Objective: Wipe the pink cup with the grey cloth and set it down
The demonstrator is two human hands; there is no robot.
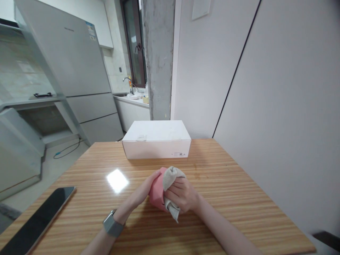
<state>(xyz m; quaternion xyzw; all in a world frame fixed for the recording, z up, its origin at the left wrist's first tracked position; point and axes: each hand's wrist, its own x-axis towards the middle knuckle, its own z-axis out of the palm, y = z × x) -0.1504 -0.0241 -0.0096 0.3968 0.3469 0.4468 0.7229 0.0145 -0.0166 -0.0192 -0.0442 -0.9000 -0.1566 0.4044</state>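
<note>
A pink object, perhaps a bowl or small container, is tilted above the front middle of the wooden table. My left hand grips it from the left side, with most of the fingers hidden behind it. In my right hand is a light grey ribbed cloth, bunched under curled fingers and pressed against the pink object's right side. One corner of the cloth hangs below the hand. What lies under the cloth cannot be seen.
A white box stands at the table's far edge. On the left lies a dark phone-like slab. A white wall runs along the right side. Beyond the table are a refrigerator and a sink counter.
</note>
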